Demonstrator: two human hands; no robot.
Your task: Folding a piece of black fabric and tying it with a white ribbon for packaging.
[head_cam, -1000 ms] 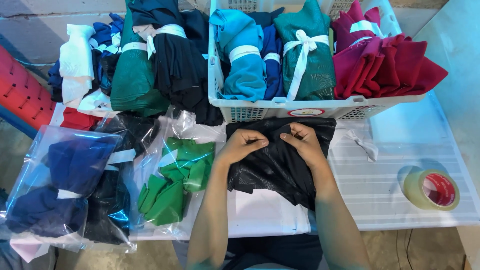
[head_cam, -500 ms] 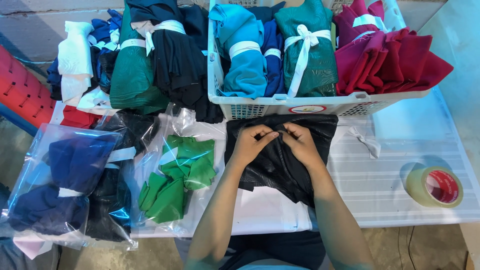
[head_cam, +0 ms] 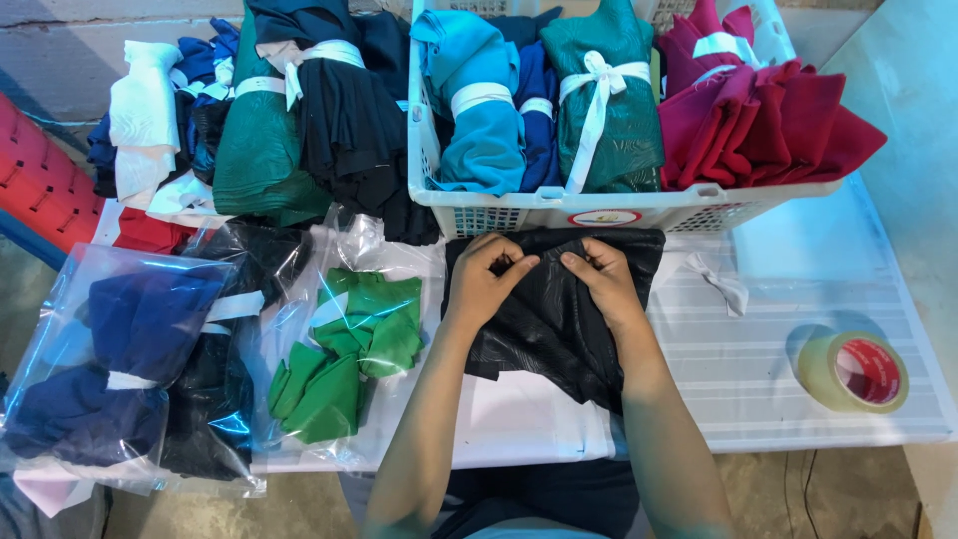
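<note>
Two bagged bundles, navy (head_cam: 130,349) and green (head_cam: 344,354), lie left of the black fabric (head_cam: 559,319) on the worktop (head_cam: 778,369); my left hand (head_cam: 479,284) and right hand (head_cam: 604,279) pinch its top edge, unbagged, just below the basket (head_cam: 519,210) of tied bundles.

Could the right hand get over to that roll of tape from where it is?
Probably yes. The right hand rests on the black cloth, and only bare white table lies between it and the tape roll.
</note>
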